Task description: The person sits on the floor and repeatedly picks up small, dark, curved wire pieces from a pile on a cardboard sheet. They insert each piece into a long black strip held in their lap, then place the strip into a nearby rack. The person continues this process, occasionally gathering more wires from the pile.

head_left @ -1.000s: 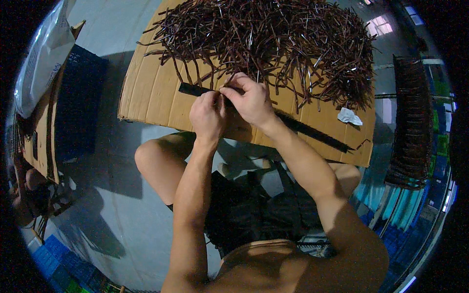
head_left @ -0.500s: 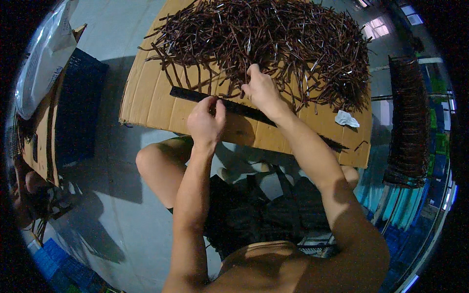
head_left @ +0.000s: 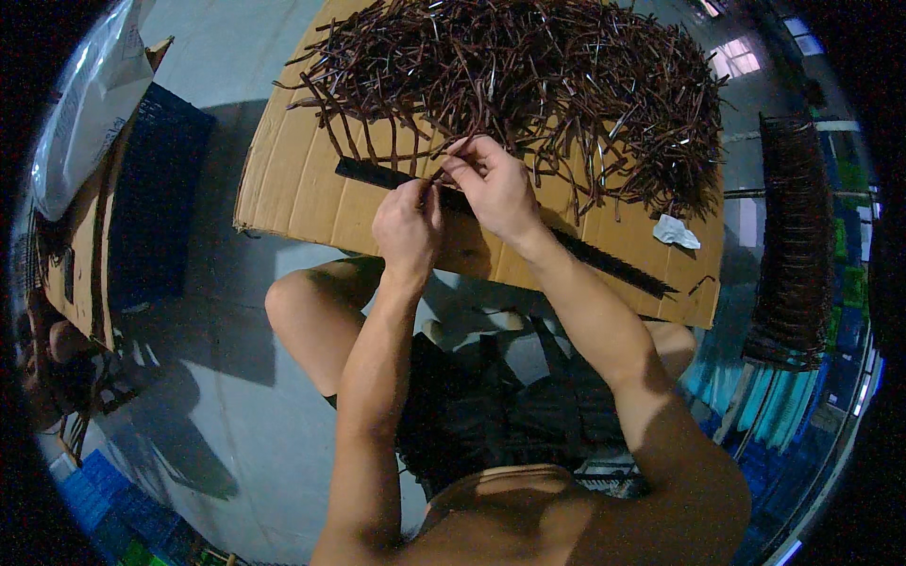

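A long black strip with a toothed edge [head_left: 613, 263] lies slantwise over the cardboard. Several thin brown stick-like pieces [head_left: 368, 141] stand in a row along its left part. My left hand [head_left: 408, 226] is closed at the strip's near edge, thumb and fingertips pinched on it. Close beside it, my right hand [head_left: 495, 193] pinches a single brown stick-like piece between thumb and fingers, its end meeting my left fingertips at the strip. The exact contact is partly hidden by my fingers. Just beyond my hands lies a large tangled heap of brown stick-like pieces [head_left: 528, 66].
The cardboard sheet [head_left: 283, 189] makes the work surface, with a crumpled white paper [head_left: 676, 231] on its right. A dark blue crate [head_left: 160, 198] and a clear plastic bag [head_left: 85, 123] stand left. At right hangs a bundle of dark brown strands [head_left: 797, 236].
My right hand has come from the heap's edge toward my left hand, now with a brown stick-like piece in its fingers. My left hand has stayed at the strip.
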{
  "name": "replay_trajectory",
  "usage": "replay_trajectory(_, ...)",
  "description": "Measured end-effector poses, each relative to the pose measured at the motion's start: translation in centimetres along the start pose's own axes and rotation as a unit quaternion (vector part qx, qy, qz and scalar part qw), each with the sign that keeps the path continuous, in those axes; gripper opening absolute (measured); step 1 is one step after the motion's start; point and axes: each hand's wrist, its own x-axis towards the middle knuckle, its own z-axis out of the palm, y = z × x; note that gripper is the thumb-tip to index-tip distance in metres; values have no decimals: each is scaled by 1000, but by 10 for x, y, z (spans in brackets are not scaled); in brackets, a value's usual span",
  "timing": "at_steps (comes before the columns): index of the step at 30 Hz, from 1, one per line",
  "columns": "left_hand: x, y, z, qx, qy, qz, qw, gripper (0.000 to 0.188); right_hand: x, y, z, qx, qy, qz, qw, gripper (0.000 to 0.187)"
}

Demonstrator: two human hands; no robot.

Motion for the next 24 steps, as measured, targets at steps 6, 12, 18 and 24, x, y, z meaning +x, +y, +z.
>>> replay_trajectory(6,0,-6,2,6,-31,11,999,14,-2,8,3,22,19,-38,999,10)
replay_trajectory(12,-1,-5,4,-14,-11,6,1000,10,-2,8,-5,25,-5,-20,999,9)
replay_trajectory(18,1,-1,3,3,-4,20,1000,9,-5,3,0,3,31,-1,1000,10)
replay_trajectory(24,-2,-4,2,39,-15,15,999,10,-5,6,0,-1,36,-34,999,10)
